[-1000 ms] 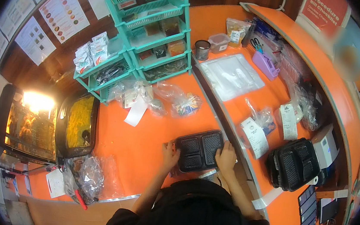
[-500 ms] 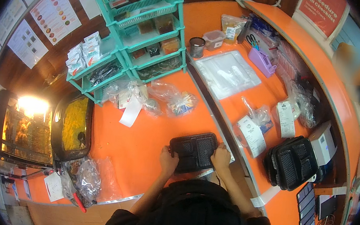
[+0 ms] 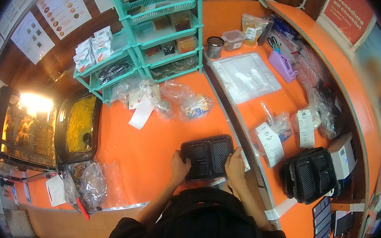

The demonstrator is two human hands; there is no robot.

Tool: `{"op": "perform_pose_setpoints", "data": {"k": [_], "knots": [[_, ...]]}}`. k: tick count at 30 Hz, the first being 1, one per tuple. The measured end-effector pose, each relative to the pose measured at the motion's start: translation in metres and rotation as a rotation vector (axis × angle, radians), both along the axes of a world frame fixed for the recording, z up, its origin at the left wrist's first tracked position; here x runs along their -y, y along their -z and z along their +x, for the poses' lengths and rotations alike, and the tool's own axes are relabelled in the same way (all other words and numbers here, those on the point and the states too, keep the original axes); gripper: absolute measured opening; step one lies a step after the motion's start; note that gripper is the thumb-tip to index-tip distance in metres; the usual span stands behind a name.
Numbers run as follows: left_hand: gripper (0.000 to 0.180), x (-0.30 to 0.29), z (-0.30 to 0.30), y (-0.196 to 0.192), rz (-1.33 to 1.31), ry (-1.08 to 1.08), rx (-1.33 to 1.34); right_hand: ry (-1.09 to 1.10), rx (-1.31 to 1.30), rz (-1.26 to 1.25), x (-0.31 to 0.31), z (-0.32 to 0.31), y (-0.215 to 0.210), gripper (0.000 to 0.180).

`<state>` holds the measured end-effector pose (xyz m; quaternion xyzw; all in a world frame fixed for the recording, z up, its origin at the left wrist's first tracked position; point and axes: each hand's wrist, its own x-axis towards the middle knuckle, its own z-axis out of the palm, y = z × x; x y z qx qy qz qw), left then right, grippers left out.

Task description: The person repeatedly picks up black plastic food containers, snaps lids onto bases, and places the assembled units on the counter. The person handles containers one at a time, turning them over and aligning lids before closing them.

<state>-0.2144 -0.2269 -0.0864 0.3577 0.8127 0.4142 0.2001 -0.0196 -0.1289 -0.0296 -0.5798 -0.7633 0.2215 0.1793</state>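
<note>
A black plastic meal tray with several compartments sits on the orange counter just in front of me. My left hand grips its left edge and my right hand holds its right edge. The tray lies flat between both hands, and its compartments look bare.
A stack of black trays stands at the right beside paper receipts. Teal shelf racks hold packets at the back. Clear bags lie mid-counter. A pan of yellow rice and a lit food warmer are at the left.
The tray and both hands have stayed in about the same place; my head has shifted slightly, so the scene sits a little differently in view.
</note>
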Motion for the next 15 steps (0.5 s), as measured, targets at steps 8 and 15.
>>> {"op": "perform_pose_setpoints", "data": {"k": [8, 15], "knots": [[0.035, 0.01, -0.032, -0.065, 0.53, 0.118, 0.737, 0.015, -0.427, 0.007, -0.007, -0.001, -0.046, 0.02], [0.108, 0.006, -0.018, -0.148, 0.435, 0.425, 1.153, -0.092, -0.843, -0.327, -0.003, -0.012, -0.061, 0.017]]}}
